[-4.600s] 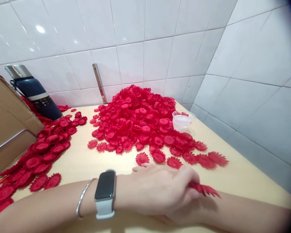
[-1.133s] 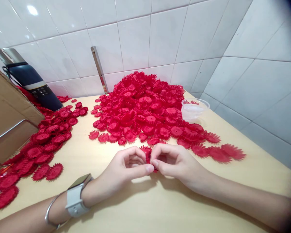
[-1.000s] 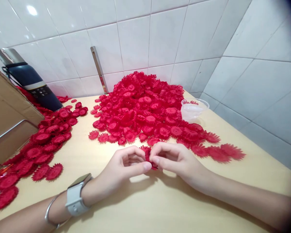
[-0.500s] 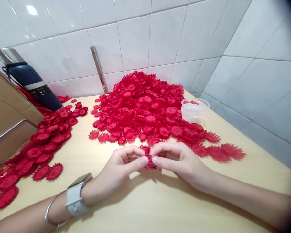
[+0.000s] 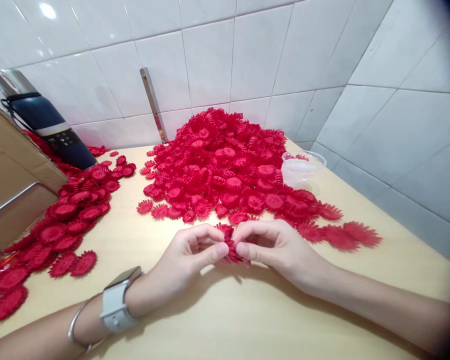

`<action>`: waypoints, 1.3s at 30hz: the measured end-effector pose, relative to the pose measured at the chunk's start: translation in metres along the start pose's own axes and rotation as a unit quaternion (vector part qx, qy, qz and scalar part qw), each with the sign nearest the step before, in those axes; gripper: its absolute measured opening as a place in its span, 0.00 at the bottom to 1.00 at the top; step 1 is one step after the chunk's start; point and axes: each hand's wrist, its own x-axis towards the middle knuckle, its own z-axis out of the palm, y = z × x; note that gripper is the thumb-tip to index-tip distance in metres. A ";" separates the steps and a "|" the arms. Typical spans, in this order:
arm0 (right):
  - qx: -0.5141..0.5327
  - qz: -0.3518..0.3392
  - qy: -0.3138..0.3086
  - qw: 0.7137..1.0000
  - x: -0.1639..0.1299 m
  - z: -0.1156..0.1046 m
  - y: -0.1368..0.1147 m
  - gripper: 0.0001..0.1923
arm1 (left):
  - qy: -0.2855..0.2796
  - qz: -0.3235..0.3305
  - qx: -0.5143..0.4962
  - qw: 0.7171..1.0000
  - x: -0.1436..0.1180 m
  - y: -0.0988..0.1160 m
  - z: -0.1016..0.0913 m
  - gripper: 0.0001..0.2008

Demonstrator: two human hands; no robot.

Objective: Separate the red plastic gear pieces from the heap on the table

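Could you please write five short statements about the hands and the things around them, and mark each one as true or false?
1. The left hand and the right hand both touch the red petalled thing between them. True.
2. The clear plastic container is to the right of the large red pile. True.
3. The large red pile lies on a black surface. False: it lies on a pale table.
4. The left arm wears a watch and a bracelet. True.
5. The bracelet is nearer to the left hand than the watch. False: the watch is nearer.
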 end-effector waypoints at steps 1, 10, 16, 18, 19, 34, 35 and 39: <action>-0.002 0.000 -0.001 1.000 0.000 0.000 0.000 0.03 | -0.002 0.000 -0.001 1.000 0.000 0.000 0.000 0.02; -0.039 -0.003 -0.005 0.999 -0.002 0.003 -0.005 0.05 | -0.006 0.007 0.005 1.000 -0.001 -0.001 -0.002 0.01; -0.073 -0.018 -0.018 0.997 -0.003 0.006 -0.002 0.06 | -0.005 -0.016 0.037 0.999 -0.002 0.002 0.002 0.05; -0.084 -0.019 -0.017 0.996 -0.004 0.006 0.000 0.05 | 0.006 -0.020 0.037 0.999 -0.002 0.000 0.003 0.05; -0.084 -0.018 -0.012 0.996 -0.004 0.005 0.001 0.05 | 0.012 -0.017 0.036 0.999 -0.002 -0.001 0.004 0.05; -0.075 -0.027 0.057 0.995 -0.001 0.005 0.000 0.09 | 0.105 0.010 0.104 0.989 0.002 -0.003 -0.001 0.04; -0.075 -0.029 0.058 0.995 -0.002 0.005 0.000 0.09 | 0.113 0.008 0.108 0.988 0.002 -0.003 -0.001 0.04; -0.083 -0.029 0.072 0.994 -0.002 0.006 0.000 0.08 | 0.136 0.017 0.127 0.982 0.002 -0.005 -0.001 0.04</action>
